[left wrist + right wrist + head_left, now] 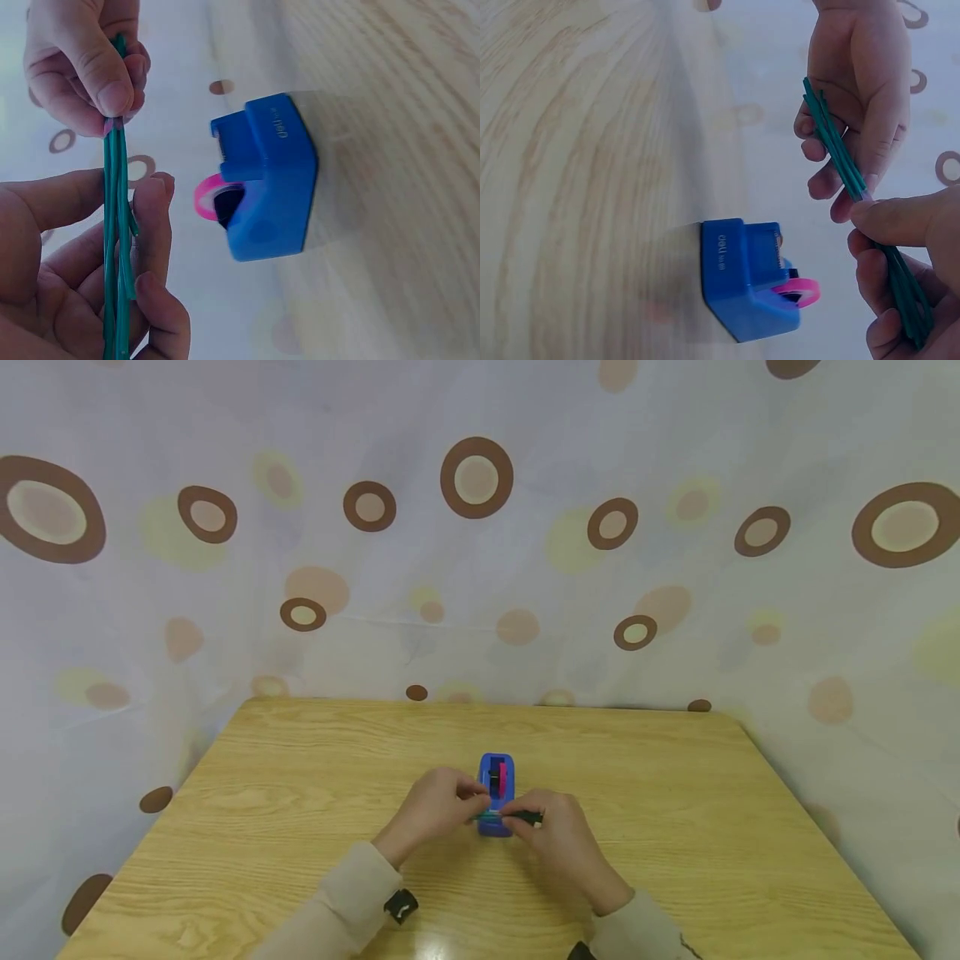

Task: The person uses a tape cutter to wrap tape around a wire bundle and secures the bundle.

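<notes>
Both hands hold one bundle of thin green sticks (114,240) over the near end of a blue tape dispenser (281,184). The right hand (551,831) pinches the bundle near its middle between thumb and fingers, beside a small band of clear tape (866,195). On the other half, the left hand (435,810) has its thumb and curled fingers loosely about the sticks. Some stick ends spread apart at uneven lengths. Inside the dispenser sits a pink ring (804,289) on a black hub. Part of the bundle is hidden behind the right fingers.
A light wooden table (315,752) carries the dispenser near its middle. Behind and beside the table hangs a pale cloth (540,535) with brown and beige circles. Dark straps (401,906) show at the light sleeves.
</notes>
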